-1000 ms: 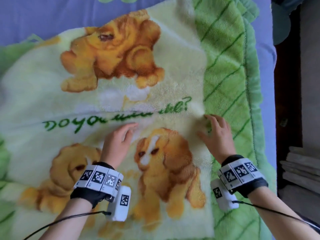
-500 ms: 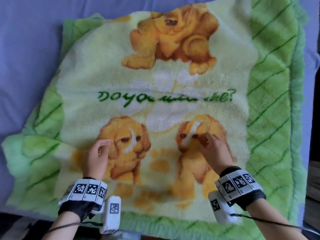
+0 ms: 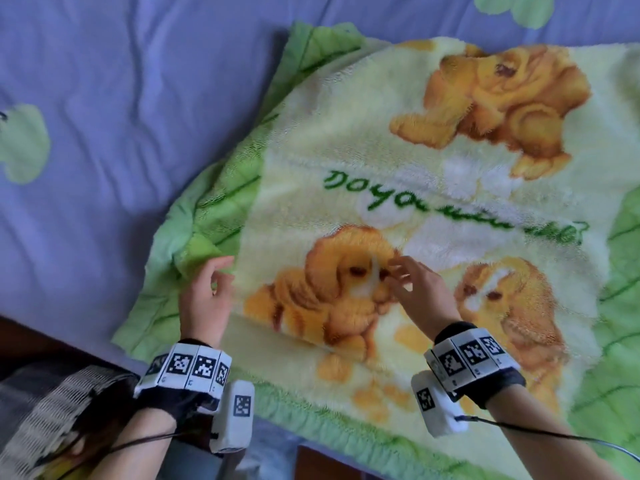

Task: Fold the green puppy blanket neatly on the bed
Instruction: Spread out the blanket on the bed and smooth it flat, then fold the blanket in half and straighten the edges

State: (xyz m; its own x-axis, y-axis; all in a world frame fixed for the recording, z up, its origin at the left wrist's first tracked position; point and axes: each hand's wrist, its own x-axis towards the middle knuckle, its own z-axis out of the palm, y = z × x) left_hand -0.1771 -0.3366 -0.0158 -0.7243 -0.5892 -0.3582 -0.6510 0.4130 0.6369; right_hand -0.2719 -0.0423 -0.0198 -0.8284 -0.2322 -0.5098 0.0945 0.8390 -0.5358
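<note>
Directly beneath right hand (image 3: 420, 292), puppy blanket (image 3: 433, 209)

Blanket (image 3: 433, 161): pale cream-yellow plush centre printed with orange-tan puppies (image 3: 332, 292), the lower two white-muzzled with dark brown eyes, and dark green script lettering (image 3: 377, 195) across the middle; border (image 3: 221, 199) light green with thin darker green diagonal stripes. Sheet (image 3: 104, 98): periwinkle-lavender with scattered pale green blotches. Wrist bands (image 3: 188, 367): black cloth under white tiles, each tile carrying a black square-code marker; white boxes (image 3: 235, 417) below bear the same black marker; fabric (image 3: 45, 414) at lower left striped grey and off-white
</note>
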